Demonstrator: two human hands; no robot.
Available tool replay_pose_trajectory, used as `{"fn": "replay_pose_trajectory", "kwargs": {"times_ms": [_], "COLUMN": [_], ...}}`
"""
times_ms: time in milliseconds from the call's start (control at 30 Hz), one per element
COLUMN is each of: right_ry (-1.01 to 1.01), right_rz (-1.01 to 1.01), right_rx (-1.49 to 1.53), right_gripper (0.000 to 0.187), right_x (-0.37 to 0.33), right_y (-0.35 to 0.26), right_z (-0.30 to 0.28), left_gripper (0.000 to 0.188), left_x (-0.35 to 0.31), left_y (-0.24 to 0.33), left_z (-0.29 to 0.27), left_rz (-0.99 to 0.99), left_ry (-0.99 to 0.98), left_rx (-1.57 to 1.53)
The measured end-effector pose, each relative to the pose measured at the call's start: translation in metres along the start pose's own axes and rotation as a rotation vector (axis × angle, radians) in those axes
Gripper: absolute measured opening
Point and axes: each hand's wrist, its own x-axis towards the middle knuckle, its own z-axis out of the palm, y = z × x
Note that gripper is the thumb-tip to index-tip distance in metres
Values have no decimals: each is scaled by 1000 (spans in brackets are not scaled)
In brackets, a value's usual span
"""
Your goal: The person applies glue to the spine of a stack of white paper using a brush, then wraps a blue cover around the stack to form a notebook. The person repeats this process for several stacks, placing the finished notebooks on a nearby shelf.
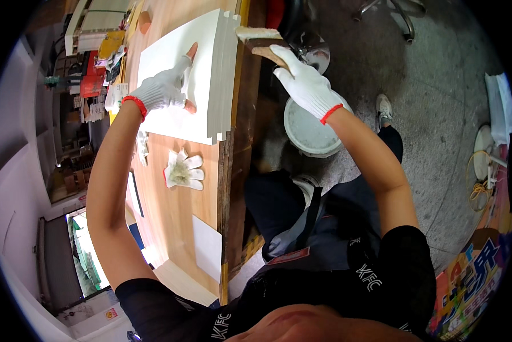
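A stack of white sheets (170,62) lies on the wooden table, its right side stepped in thin layers. My left hand (163,90), in a white glove with a red cuff, rests on top with its fingers apart; two bare fingertips show. My right hand (304,82), gloved the same way, is closed round the wooden handle of a wide brush (267,43). The brush's pale bristles are close to the stack's far right corner; I cannot tell whether they touch it. Below my right hand, a round white bucket (313,128) stands on the floor.
A stained spare glove (184,170) and a white card (207,245) lie on the wooden table (179,208) nearer me. Papers and a red item (92,82) crowd the left side. Chair legs (404,23) stand at the far right, and a yellow cord (479,191) hangs at right.
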Motion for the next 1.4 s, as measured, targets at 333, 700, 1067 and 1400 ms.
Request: {"fn": "replay_pose_trajectory", "kwargs": {"times_ms": [333,700,1067,1400], "right_ry": [-92,131,-254,-104], "right_rz": [-229,-355,-357,-222], "right_rx": [-86,278,20,167], "right_gripper": [55,50,58,54], "right_x": [-108,-93,-179,-102], "right_y": [-49,-28,-23,-13], "right_z": [29,13,16,46], "left_gripper": [139,137,137,139], "left_x": [2,1,3,7], "left_y": [-5,-7,-8,-4], "left_z": [2,5,6,2], "left_rz": [57,58,47,4], "left_ry": [34,45,47,29], "left_rx": [-32,-32,17,62]}}
